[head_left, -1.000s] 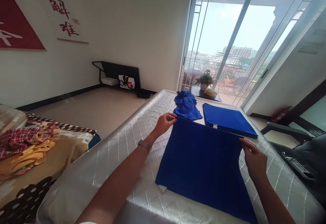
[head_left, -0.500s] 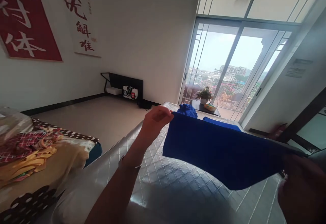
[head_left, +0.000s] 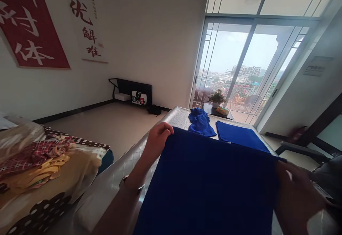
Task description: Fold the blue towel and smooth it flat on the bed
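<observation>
A dark blue cloth (head_left: 213, 188) hangs stretched between my two hands over a silver quilted surface (head_left: 180, 113). My left hand (head_left: 157, 138), a bracelet on its wrist, pinches the cloth's upper left corner. At the upper right corner my right hand (head_left: 296, 185) grips it, slightly blurred and in shadow. The cloth's lower edge runs out of view at the bottom. Beyond it lie a crumpled blue cloth (head_left: 201, 122) and, to the right of that, a flat folded blue cloth (head_left: 242, 135).
At left a bed-like surface carries a plaid cloth (head_left: 37, 153), a yellow cloth (head_left: 50, 170) and plastic wrap (head_left: 21, 131). A potted plant (head_left: 217, 97) stands on a small dark table (head_left: 207, 111) by the glass door. A dark chair (head_left: 301, 149) is at right.
The cloth, earlier folded up in a shorter band, now hangs down longer. My right hand has moved left and my left hand slightly down and left. The folded cloth behind shows more fully.
</observation>
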Demonstrator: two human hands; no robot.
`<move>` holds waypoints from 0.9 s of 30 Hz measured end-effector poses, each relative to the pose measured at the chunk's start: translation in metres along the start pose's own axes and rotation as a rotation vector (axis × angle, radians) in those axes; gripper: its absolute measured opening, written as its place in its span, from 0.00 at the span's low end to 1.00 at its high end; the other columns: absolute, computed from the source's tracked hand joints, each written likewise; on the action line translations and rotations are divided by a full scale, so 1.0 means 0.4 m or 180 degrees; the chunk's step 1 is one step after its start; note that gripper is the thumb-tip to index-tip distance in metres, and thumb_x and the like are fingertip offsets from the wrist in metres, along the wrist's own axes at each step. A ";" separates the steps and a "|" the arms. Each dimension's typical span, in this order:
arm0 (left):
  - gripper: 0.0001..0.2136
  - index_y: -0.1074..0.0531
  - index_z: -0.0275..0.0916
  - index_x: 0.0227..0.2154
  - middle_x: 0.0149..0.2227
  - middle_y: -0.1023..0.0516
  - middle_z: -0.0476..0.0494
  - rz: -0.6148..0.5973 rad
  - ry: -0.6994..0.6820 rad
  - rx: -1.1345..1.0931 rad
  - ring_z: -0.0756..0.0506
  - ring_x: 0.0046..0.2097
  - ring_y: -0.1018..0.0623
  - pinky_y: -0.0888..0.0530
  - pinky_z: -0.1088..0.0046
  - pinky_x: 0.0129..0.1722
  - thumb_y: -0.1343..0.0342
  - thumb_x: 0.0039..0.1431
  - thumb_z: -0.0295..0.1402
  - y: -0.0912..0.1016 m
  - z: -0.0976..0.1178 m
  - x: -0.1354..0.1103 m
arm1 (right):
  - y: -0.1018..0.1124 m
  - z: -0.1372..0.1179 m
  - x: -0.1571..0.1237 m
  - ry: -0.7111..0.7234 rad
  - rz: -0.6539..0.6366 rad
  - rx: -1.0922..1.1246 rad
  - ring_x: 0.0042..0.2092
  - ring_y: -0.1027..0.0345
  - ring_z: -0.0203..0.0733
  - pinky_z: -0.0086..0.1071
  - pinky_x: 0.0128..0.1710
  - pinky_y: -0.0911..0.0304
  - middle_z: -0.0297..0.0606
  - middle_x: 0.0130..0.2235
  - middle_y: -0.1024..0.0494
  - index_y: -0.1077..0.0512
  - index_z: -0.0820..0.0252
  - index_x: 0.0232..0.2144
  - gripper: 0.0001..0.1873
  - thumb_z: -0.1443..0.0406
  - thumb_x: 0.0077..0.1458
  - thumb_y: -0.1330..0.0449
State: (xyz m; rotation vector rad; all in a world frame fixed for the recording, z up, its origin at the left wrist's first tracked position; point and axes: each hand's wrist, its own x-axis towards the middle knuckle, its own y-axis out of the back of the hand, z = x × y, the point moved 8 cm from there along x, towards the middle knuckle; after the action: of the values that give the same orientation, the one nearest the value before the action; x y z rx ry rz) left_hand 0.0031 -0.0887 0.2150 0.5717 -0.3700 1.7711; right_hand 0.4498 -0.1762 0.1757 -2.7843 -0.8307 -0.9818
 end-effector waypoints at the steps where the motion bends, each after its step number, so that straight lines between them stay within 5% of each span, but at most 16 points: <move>1: 0.06 0.28 0.43 0.24 0.23 0.31 0.53 -0.0134 0.0259 0.0125 0.49 0.25 0.32 0.36 0.74 0.25 0.48 0.52 0.30 -0.018 -0.075 0.004 | -0.033 0.015 -0.021 -0.0074 -0.0025 0.0006 0.50 0.27 0.54 0.46 0.51 0.32 0.41 0.50 0.22 0.21 0.52 0.40 0.20 0.47 0.52 0.36; 5: 0.07 0.25 0.40 0.23 0.23 0.25 0.51 -0.0514 0.1065 0.0992 0.49 0.26 0.27 0.35 0.75 0.25 0.47 0.54 0.29 -0.075 -0.361 0.013 | -0.208 0.142 -0.080 -0.0347 -0.0732 -0.0082 0.44 0.24 0.52 0.42 0.43 0.30 0.44 0.47 0.19 0.19 0.55 0.34 0.22 0.46 0.49 0.40; 9: 0.08 0.21 0.39 0.29 0.32 0.18 0.47 -0.0873 0.1300 0.1784 0.46 0.35 0.20 0.29 0.75 0.35 0.45 0.55 0.26 -0.117 -0.519 0.029 | -0.352 0.279 -0.089 -0.0379 -0.1515 -0.0273 0.41 0.23 0.51 0.40 0.42 0.32 0.45 0.43 0.18 0.18 0.57 0.35 0.24 0.48 0.48 0.43; 17: 0.10 0.18 0.40 0.32 0.38 0.16 0.45 -0.0969 0.1165 0.2143 0.45 0.44 0.18 0.27 0.75 0.45 0.44 0.55 0.21 -0.190 -0.591 0.092 | -0.470 0.385 -0.020 -0.0052 -0.1847 -0.1074 0.44 0.24 0.50 0.39 0.48 0.35 0.45 0.45 0.18 0.18 0.59 0.40 0.24 0.57 0.51 0.49; 27: 0.11 0.19 0.41 0.39 0.44 0.17 0.44 -0.0853 0.0640 0.2240 0.44 0.50 0.21 0.31 0.72 0.55 0.46 0.61 0.25 -0.227 -0.623 0.083 | -0.500 0.431 -0.027 0.0120 -0.2075 -0.1451 0.50 0.28 0.47 0.39 0.55 0.38 0.42 0.52 0.22 0.21 0.58 0.47 0.24 0.60 0.56 0.51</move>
State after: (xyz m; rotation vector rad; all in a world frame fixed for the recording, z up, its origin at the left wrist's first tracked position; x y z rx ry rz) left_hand 0.0373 0.0939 0.0226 0.8749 0.4761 1.6524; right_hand 0.4366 0.0304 0.0115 -2.8678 -1.7743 -1.4607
